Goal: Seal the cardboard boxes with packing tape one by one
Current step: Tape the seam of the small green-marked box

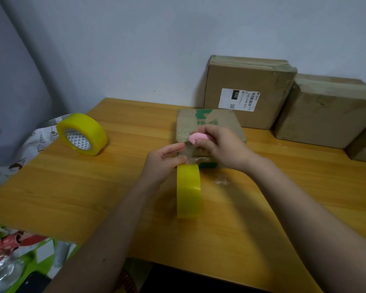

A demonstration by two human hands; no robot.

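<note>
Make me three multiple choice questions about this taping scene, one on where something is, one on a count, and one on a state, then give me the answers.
1. Where is the spare tape roll that neither hand touches?
A. On the table's far left part
B. On top of the labelled box
C. Under the right hand

2. How many yellow tape rolls are in view?
A. One
B. Two
C. Four

3. What is the right hand doing?
A. Resting flat on the table
B. Holding a small pink tool
C. Lifting the labelled box

Answers:
1 A: it lies on the wooden table at far left, apart from the boxes.
2 B: the spare roll plus the near roll standing below the left hand.
3 B: its fingers close on the pink tool at the small box, by the clear tape strip.
</note>
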